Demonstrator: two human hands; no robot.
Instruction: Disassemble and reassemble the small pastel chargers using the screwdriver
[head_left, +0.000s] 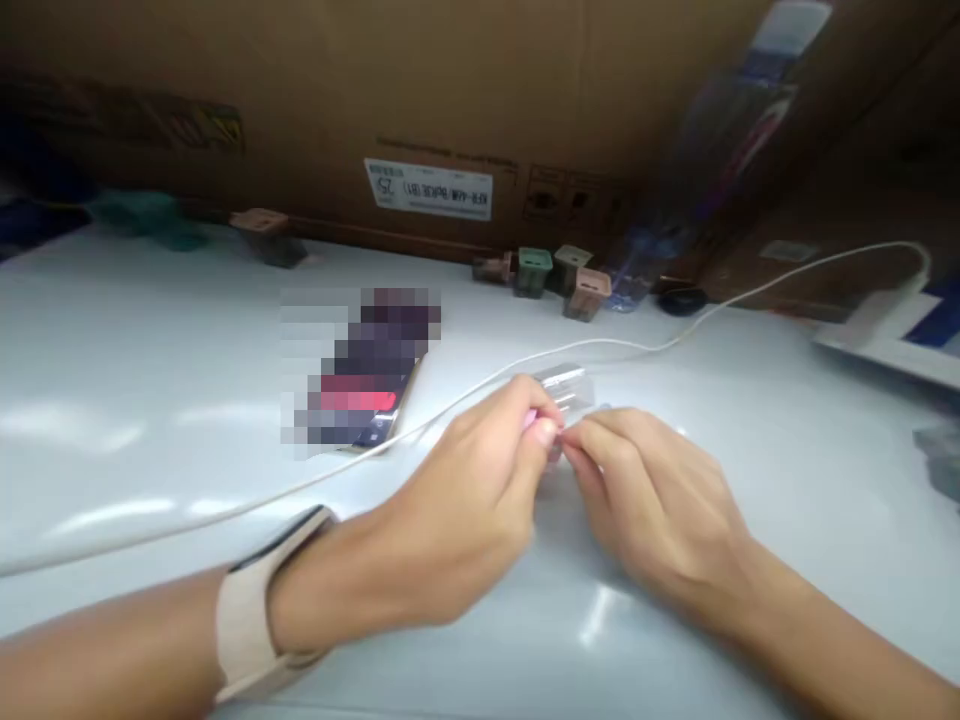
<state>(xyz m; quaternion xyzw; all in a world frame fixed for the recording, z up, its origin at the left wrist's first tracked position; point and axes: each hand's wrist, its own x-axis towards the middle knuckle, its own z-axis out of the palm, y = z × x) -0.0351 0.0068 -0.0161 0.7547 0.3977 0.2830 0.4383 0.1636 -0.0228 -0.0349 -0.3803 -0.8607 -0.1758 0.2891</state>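
My left hand point(495, 455), with a pale watch band point(247, 620) on its wrist, is closed in a pinch on a small pink item point(530, 417). Most of that item is hidden by the fingers, so its kind does not show. The fingertips of my right hand point(652, 490) are pinched together right against it, and what they grip is too small to make out. Just beyond the fingers is a clear plastic piece point(568, 390); whether it belongs to the pink item I cannot tell.
A white cable point(495, 378) crosses the white table point(465, 665). A phone point(382, 375) lies left of my hands. Behind stand small charger blocks, green point(534, 272) and pink point(587, 294), a clear bottle point(705, 160) and a large cardboard box point(300, 90).
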